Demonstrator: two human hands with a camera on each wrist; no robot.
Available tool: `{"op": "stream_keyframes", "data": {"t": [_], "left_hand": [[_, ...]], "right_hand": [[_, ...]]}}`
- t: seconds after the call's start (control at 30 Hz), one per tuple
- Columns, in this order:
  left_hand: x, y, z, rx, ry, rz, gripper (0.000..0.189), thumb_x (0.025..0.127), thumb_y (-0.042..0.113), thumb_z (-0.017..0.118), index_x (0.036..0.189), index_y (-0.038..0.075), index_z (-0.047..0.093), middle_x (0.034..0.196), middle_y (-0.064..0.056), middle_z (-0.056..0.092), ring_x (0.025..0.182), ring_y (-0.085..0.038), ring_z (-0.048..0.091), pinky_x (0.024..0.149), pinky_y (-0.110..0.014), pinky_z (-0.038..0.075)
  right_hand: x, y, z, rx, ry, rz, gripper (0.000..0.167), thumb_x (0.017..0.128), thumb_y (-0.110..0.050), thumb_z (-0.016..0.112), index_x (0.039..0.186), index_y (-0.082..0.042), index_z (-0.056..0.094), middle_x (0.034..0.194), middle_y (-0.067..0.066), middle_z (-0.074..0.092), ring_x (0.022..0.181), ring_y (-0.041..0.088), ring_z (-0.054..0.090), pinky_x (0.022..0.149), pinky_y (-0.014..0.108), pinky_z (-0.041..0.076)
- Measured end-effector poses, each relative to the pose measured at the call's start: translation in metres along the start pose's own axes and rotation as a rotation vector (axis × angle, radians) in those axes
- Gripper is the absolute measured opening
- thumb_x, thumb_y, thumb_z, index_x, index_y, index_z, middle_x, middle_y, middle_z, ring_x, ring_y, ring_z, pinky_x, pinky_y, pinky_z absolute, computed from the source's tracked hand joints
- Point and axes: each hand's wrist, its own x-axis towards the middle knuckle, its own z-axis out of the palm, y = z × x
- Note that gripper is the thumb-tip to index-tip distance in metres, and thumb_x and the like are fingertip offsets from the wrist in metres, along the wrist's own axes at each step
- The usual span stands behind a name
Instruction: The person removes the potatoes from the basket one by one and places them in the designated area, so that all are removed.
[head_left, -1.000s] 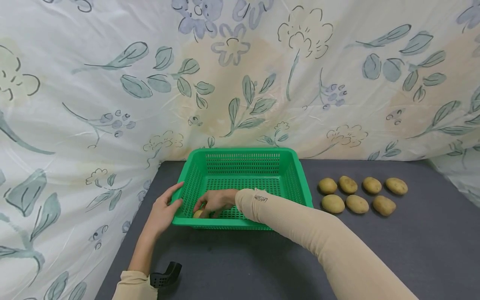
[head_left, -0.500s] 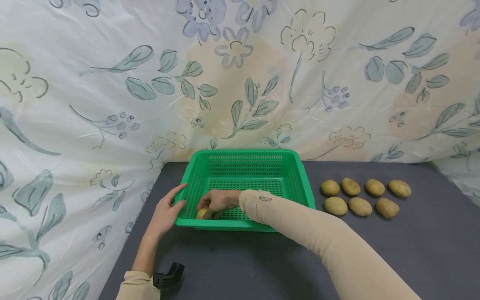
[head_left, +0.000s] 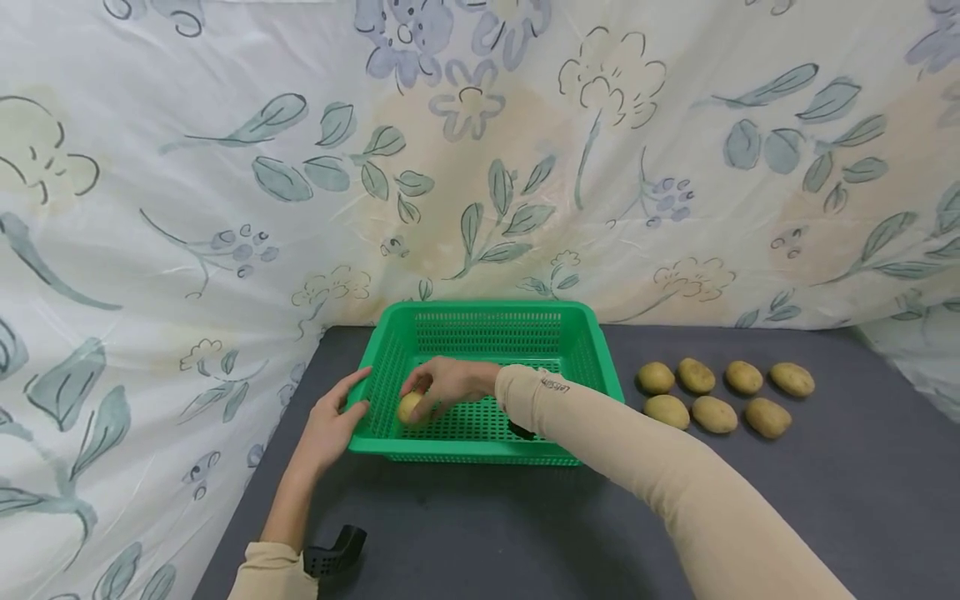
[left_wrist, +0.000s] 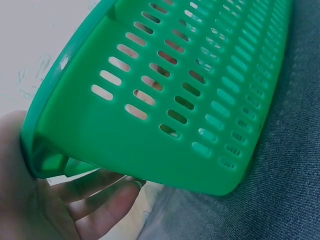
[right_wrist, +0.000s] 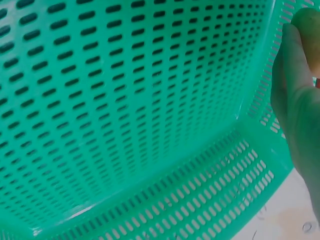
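A green plastic basket [head_left: 495, 450] with slotted walls stands on the dark table. My left hand [head_left: 333, 425] grips its left rim; in the left wrist view the fingers [left_wrist: 107, 205] reach under the rim, outside the wall. Inside the basket, toward its left end, my right hand [head_left: 450, 383] holds a yellow potato [head_left: 409, 408] between thumb and fingers, raised off the basket floor. In the right wrist view this potato [right_wrist: 308, 42] shows only in part at the right edge, beside the fingers.
Several potatoes [head_left: 715, 414] lie in two rows on the dark cloth-covered table [head_left: 465, 533], right of the basket. A floral curtain [head_left: 480, 167] hangs right behind the table. A black wrist mount [head_left: 335, 552] sits at the left sleeve.
My right hand has lifted the potato from the basket's front left corner, moving up and slightly right. The left hand stays on the rim.
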Motion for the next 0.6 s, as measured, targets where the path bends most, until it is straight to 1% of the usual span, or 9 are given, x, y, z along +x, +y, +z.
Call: {"op": "stream_keyframes", "data": {"t": [0.07, 0.17, 0.27, 0.37, 0.4, 0.53, 0.57, 0.6], "left_hand": [[0.000, 0.001, 0.001, 0.002, 0.000, -0.004, 0.049, 0.099, 0.011, 0.047, 0.147, 0.014, 0.038, 0.144, -0.022, 0.040, 0.113, -0.033, 0.052, 0.077, -0.038, 0.042], [-0.001, 0.001, 0.001, 0.004, 0.001, -0.012, 0.049, 0.099, 0.012, 0.047, 0.147, 0.014, 0.038, 0.143, -0.022, 0.040, 0.110, -0.033, 0.053, 0.075, -0.037, 0.043], [-0.001, 0.001, 0.000, 0.008, 0.001, -0.008, 0.049, 0.099, 0.013, 0.047, 0.148, 0.014, 0.037, 0.144, -0.023, 0.039, 0.110, -0.034, 0.053, 0.073, -0.037, 0.043], [-0.001, 0.000, 0.001, 0.009, 0.002, -0.003, 0.049, 0.099, 0.013, 0.046, 0.148, 0.015, 0.037, 0.145, -0.022, 0.037, 0.110, -0.033, 0.053, 0.073, -0.037, 0.042], [-0.001, 0.000, 0.001, 0.006, 0.003, -0.002, 0.049, 0.099, 0.013, 0.047, 0.148, 0.014, 0.038, 0.145, -0.023, 0.038, 0.107, -0.034, 0.054, 0.072, -0.037, 0.043], [-0.001, -0.003, 0.002, 0.013, 0.006, -0.001, 0.050, 0.099, 0.013, 0.047, 0.148, 0.015, 0.038, 0.145, -0.022, 0.038, 0.110, -0.034, 0.053, 0.074, -0.038, 0.043], [-0.001, -0.004, 0.003, 0.013, 0.006, 0.000, 0.050, 0.099, 0.013, 0.047, 0.148, 0.015, 0.038, 0.145, -0.022, 0.038, 0.107, -0.034, 0.054, 0.074, -0.038, 0.043], [-0.001, -0.004, 0.003, 0.016, 0.005, 0.001, 0.050, 0.099, 0.013, 0.047, 0.148, 0.015, 0.038, 0.145, -0.022, 0.038, 0.109, -0.035, 0.053, 0.074, -0.038, 0.043]], "right_hand": [[-0.004, 0.000, -0.005, 0.021, 0.009, -0.011, 0.035, 0.082, 0.003, 0.072, 0.114, -0.005, 0.061, 0.110, 0.012, 0.054, 0.095, 0.024, 0.057, 0.087, 0.044, 0.048], [-0.012, 0.000, -0.013, 0.053, 0.020, -0.018, 0.037, 0.082, 0.004, 0.072, 0.117, -0.004, 0.060, 0.112, 0.013, 0.053, 0.096, 0.025, 0.057, 0.089, 0.047, 0.046], [-0.019, 0.000, -0.022, 0.079, 0.039, -0.025, 0.038, 0.083, 0.005, 0.070, 0.119, -0.003, 0.058, 0.114, 0.014, 0.052, 0.098, 0.026, 0.057, 0.090, 0.048, 0.045], [-0.027, -0.001, -0.031, 0.095, 0.071, -0.034, 0.039, 0.084, 0.005, 0.069, 0.120, -0.001, 0.056, 0.117, 0.014, 0.051, 0.100, 0.027, 0.056, 0.090, 0.048, 0.045], [-0.030, -0.001, -0.034, 0.097, 0.084, -0.038, 0.039, 0.084, 0.005, 0.069, 0.121, -0.002, 0.056, 0.117, 0.014, 0.051, 0.101, 0.027, 0.056, 0.090, 0.047, 0.045], [-0.040, 0.000, -0.047, 0.131, 0.134, -0.047, 0.040, 0.085, 0.005, 0.068, 0.123, -0.001, 0.055, 0.120, 0.015, 0.050, 0.106, 0.027, 0.054, 0.091, 0.046, 0.045], [-0.042, 0.000, -0.051, 0.139, 0.146, -0.045, 0.041, 0.085, 0.005, 0.068, 0.123, -0.001, 0.056, 0.121, 0.015, 0.049, 0.107, 0.027, 0.054, 0.090, 0.045, 0.046], [-0.045, 0.000, -0.054, 0.150, 0.158, -0.045, 0.040, 0.085, 0.005, 0.068, 0.123, -0.001, 0.056, 0.121, 0.015, 0.049, 0.108, 0.028, 0.053, 0.091, 0.045, 0.045]]}}
